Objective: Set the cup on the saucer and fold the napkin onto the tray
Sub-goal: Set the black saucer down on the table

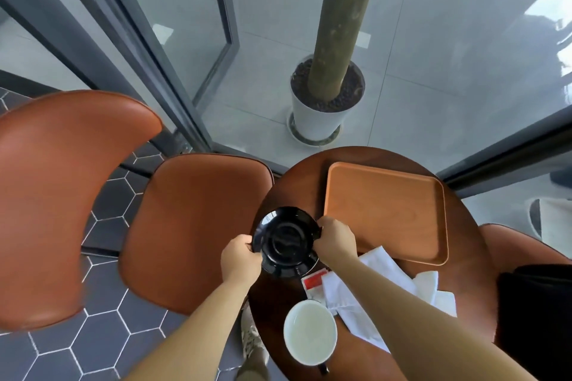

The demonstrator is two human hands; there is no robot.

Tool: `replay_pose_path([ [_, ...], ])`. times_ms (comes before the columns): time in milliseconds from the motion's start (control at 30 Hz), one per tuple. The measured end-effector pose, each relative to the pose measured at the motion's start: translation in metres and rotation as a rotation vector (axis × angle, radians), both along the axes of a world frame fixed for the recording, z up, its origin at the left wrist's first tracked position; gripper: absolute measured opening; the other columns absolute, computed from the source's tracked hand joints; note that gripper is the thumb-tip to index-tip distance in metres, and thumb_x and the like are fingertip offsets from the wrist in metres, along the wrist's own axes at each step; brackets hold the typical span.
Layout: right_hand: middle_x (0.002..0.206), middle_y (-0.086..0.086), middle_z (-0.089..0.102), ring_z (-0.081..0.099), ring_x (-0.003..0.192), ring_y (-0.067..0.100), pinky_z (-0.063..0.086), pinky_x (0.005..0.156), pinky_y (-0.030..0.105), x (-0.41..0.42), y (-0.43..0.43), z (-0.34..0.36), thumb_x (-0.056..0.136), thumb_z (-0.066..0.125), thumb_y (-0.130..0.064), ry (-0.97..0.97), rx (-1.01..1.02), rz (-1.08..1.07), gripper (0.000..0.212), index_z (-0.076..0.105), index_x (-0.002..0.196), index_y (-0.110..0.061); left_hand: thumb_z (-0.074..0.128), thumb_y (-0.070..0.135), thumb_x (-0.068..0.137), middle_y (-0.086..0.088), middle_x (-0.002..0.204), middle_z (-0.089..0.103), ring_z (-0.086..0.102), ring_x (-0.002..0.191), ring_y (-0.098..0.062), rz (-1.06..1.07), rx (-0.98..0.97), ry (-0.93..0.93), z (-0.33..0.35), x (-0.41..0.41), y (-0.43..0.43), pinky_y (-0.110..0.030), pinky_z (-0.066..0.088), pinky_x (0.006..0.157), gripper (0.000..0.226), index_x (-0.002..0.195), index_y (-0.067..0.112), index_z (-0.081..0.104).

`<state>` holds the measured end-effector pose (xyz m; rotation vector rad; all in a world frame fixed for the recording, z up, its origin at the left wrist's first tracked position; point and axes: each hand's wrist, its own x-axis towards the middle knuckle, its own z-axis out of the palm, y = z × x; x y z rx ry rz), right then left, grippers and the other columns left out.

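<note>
Left hand (240,258): pinching the saucer's left rim.
Right hand (335,240): clamped on the saucer's right rim.
Saucer (284,241): black, at the left edge of the table (278,294); lifted or resting, cannot tell.
Cup (310,332): white inside, upright on table, nearer than saucer, apart from it.
Napkin (377,284): white, crumpled, unfolded, right of cup, under right forearm.
Tray (383,210): wooden, far side, just beyond napkin.
Red packet (312,281): between saucer and napkin.
</note>
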<state>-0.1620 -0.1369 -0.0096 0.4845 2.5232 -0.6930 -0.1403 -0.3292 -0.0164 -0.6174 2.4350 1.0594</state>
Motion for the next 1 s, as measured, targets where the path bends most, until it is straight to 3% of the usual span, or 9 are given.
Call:
replay_pose_path([
  [200,0.094,0.009,0.066,0.056,0.081,0.029,0.041,0.068,0.029,-0.02,-0.003,-0.012,0.08,0.053,0.003,0.01,0.067,0.066,0.028,0.063,0.101,-0.012,0.064,0.002,0.08,-0.004,0.073,0.072,0.07,0.071,-0.03,0.055,0.031,0.003,-0.02,-0.011,0.0,-0.047,0.058,0.07,0.012,0.083,0.011,0.071],
  [400,0.098,0.01,0.067,0.057,0.08,0.026,0.043,0.069,0.028,-0.031,-0.001,-0.018,0.086,0.058,0.005,0.009,0.101,0.12,0.026,0.066,0.106,-0.011,0.061,-0.001,0.076,-0.013,0.07,0.068,0.063,0.074,-0.036,0.01,0.025,0.033,-0.034,-0.015,0.002,-0.05,0.051,0.065,0.005,0.075,0.001,0.065],
  [500,0.104,0.01,0.067,0.06,0.086,0.028,0.048,0.074,0.029,-0.029,0.002,-0.02,0.088,0.059,0.004,-0.004,0.1,0.131,0.032,0.066,0.115,-0.012,0.066,0.001,0.073,-0.006,0.074,0.069,0.065,0.077,-0.029,-0.007,0.055,0.013,-0.037,-0.011,0.005,-0.048,0.053,0.069,0.006,0.077,0.006,0.067],
  [567,0.105,0.008,0.066,0.061,0.087,0.026,0.049,0.074,0.027,-0.028,0.003,-0.021,0.088,0.06,0.001,-0.002,0.095,0.126,0.031,0.066,0.115,-0.012,0.071,0.005,0.074,-0.001,0.084,0.071,0.066,0.084,-0.022,-0.006,0.097,0.003,-0.037,-0.008,0.006,-0.047,0.056,0.076,0.016,0.087,0.013,0.069],
  [667,0.105,0.005,0.06,0.06,0.092,0.025,0.047,0.073,0.026,-0.024,0.001,-0.02,0.084,0.064,-0.004,0.06,0.069,0.131,0.03,0.064,0.113,-0.013,0.079,0.009,0.073,0.003,0.105,0.065,0.067,0.094,-0.014,-0.003,0.145,0.012,-0.038,-0.002,0.005,-0.036,0.058,0.084,0.053,0.122,0.017,0.062],
  [733,0.122,0.007,0.056,0.055,0.112,0.028,0.05,0.088,0.031,-0.019,0.0,-0.019,0.081,0.072,-0.013,0.094,0.047,0.202,0.048,0.057,0.126,-0.015,0.082,0.009,0.07,0.009,0.107,0.054,0.064,0.096,-0.011,-0.056,0.158,0.071,-0.039,0.005,0.004,-0.027,0.056,0.082,0.065,0.13,0.019,0.056],
  [833,0.16,0.01,0.025,0.029,0.142,0.034,0.04,0.111,0.044,-0.011,-0.003,-0.02,0.07,0.086,-0.043,0.035,0.1,0.415,0.108,0.023,0.154,-0.017,0.083,0.014,0.074,-0.002,0.13,0.049,0.052,0.123,-0.022,-0.213,0.015,0.128,-0.046,0.016,0.004,-0.034,0.052,0.099,0.083,0.146,0.012,0.041],
  [900,0.167,0.012,0.002,0.01,0.151,0.037,0.029,0.118,0.049,-0.007,-0.007,-0.023,0.061,0.087,-0.058,0.025,0.172,0.544,0.134,0.003,0.158,-0.018,0.081,0.021,0.08,-0.011,0.145,0.043,0.044,0.134,-0.027,-0.313,-0.172,0.169,-0.05,0.029,0.004,-0.036,0.047,0.106,0.088,0.152,0.006,0.032],
  [1000,0.166,0.016,-0.014,-0.009,0.154,0.037,0.005,0.121,0.047,-0.002,-0.014,-0.033,0.058,0.083,-0.069,0.062,0.233,0.626,0.145,-0.009,0.157,-0.017,0.077,0.021,0.084,-0.021,0.151,0.041,0.041,0.142,-0.035,-0.425,-0.293,0.236,-0.059,0.053,0.004,-0.04,0.045,0.11,0.083,0.15,-0.002,0.033],
])
